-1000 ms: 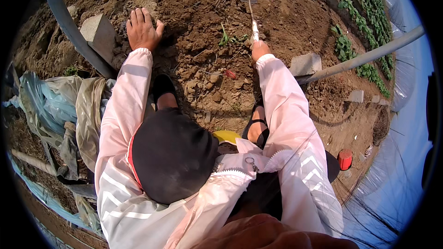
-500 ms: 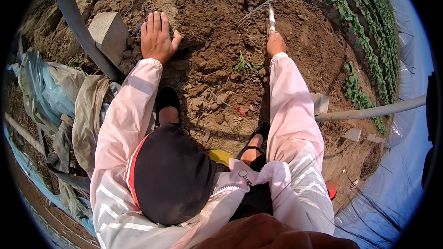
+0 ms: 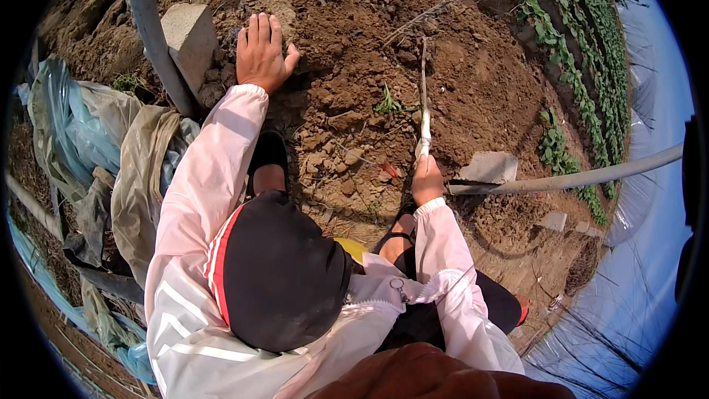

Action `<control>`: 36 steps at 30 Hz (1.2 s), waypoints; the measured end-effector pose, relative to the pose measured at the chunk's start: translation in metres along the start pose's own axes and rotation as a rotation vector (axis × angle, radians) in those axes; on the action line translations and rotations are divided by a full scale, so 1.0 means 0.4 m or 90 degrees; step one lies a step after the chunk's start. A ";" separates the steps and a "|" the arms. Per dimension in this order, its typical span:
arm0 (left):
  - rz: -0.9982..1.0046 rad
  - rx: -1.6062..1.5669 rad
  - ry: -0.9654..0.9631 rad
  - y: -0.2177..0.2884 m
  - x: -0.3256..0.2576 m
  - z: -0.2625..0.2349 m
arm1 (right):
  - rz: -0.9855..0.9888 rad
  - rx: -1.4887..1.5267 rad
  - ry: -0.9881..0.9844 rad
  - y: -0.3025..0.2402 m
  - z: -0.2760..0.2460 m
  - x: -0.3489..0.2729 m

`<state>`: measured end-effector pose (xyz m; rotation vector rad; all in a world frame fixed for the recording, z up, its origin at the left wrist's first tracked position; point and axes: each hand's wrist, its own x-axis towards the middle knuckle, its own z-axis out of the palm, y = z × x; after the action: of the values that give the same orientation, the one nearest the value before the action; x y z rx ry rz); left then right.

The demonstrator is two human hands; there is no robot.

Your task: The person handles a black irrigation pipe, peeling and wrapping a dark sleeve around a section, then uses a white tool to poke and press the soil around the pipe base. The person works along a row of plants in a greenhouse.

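My left hand (image 3: 263, 58) lies palm down on the brown soil (image 3: 347, 52), fingers stretched out and thumb apart, beside a grey concrete block (image 3: 190, 38). Nothing is in it. Closed round the pale, white-wrapped handle of a thin stick-like tool (image 3: 425, 129) is my right hand (image 3: 427, 179), close in front of my right foot. The tool's narrow shaft points away from me over the soil; the kind of its far end cannot be made out. A small green weed (image 3: 387, 102) grows between my hands, left of the shaft.
A grey pipe (image 3: 151, 37) curves past the concrete block. On the left lie crumpled plastic sheets (image 3: 81, 129). Another pipe (image 3: 591, 179) and a block (image 3: 489, 168) are right of my right hand. Green plants (image 3: 583, 66) grow in rows at far right. A red piece (image 3: 388, 169) lies on the soil.
My right hand has drawn the tool back toward me, from far out on the soil to near my right foot. My left hand stays flat on the ground.
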<state>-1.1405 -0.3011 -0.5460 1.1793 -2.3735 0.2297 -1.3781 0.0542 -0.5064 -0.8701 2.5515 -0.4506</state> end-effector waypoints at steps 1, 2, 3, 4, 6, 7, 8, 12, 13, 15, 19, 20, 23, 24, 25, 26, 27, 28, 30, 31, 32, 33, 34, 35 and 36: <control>0.005 0.003 0.006 -0.002 -0.001 0.004 | 0.018 -0.014 0.018 0.001 -0.004 -0.052; 0.005 0.002 0.008 -0.003 -0.002 0.003 | 0.037 -0.027 0.036 0.003 -0.008 -0.105; 0.004 -0.001 0.008 0.001 -0.002 0.007 | 0.050 -0.078 0.058 -0.023 -0.019 -0.143; 0.001 -0.009 0.009 0.005 -0.001 0.014 | -0.014 -0.060 0.114 -0.030 -0.029 -0.178; 0.000 -0.003 0.016 -0.009 -0.009 0.017 | -0.015 -0.016 0.088 -0.073 -0.050 -0.229; 0.003 -0.003 0.017 -0.006 -0.008 0.018 | -0.031 -0.011 0.095 -0.083 -0.054 -0.252; 0.001 -0.002 0.017 -0.008 -0.008 0.017 | -0.050 -0.009 0.101 -0.092 -0.057 -0.269; -0.013 0.004 0.018 -0.011 -0.009 0.011 | -0.205 0.074 0.052 -0.166 -0.066 -0.179; -0.026 -0.011 0.024 -0.012 -0.015 0.014 | -0.202 0.117 0.016 -0.217 -0.077 -0.120; -0.025 -0.004 0.010 -0.023 -0.019 0.005 | -0.134 0.226 -0.103 -0.310 -0.051 0.053; -0.026 -0.005 -0.012 -0.015 -0.014 0.015 | -0.013 0.428 -0.312 -0.524 0.013 0.331; -0.028 -0.005 -0.017 -0.016 -0.015 0.014 | 0.021 0.450 -0.331 -0.574 0.040 0.379; -0.032 -0.005 -0.031 -0.011 -0.010 0.012 | 0.024 0.427 -0.327 -0.655 0.124 0.478; -0.033 -0.008 -0.033 -0.010 -0.008 0.009 | 0.038 0.418 -0.341 -0.659 0.150 0.497; -0.036 -0.009 -0.035 -0.013 -0.008 0.006 | 0.053 0.409 -0.358 -0.675 0.171 0.500; -0.037 -0.011 -0.037 -0.014 -0.007 0.004 | 0.068 0.400 -0.373 -0.687 0.189 0.500; -0.038 -0.015 -0.038 -0.014 -0.006 0.002 | 0.061 0.388 -0.339 -0.685 0.207 0.487; -0.042 -0.017 -0.035 -0.019 -0.011 0.002 | 0.018 0.352 -0.311 -0.697 0.218 0.467; -0.038 -0.009 -0.031 -0.033 -0.016 0.003 | 0.044 0.433 -0.342 -0.728 0.210 0.451; -0.037 -0.015 -0.029 -0.025 -0.013 0.005 | -0.001 0.409 -0.332 -0.728 0.217 0.469; -0.040 -0.017 -0.029 -0.022 -0.010 0.008 | -0.042 0.376 -0.303 -0.752 0.220 0.484; -0.042 -0.020 -0.028 -0.020 -0.009 0.008 | -0.083 0.353 -0.296 -0.777 0.226 0.502; -0.040 -0.022 -0.029 -0.020 -0.009 0.010 | -0.126 0.330 -0.289 -0.810 0.231 0.524; -0.039 -0.026 -0.028 -0.020 -0.008 0.008 | -0.130 0.321 -0.319 -0.853 0.218 0.540; -0.037 -0.030 -0.028 -0.018 -0.006 0.007 | -0.134 0.312 -0.349 -0.894 0.207 0.557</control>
<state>-1.1345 -0.3047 -0.5501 1.2399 -2.3652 0.1287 -1.3197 -0.3708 -0.4874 -0.9179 1.7570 -0.7425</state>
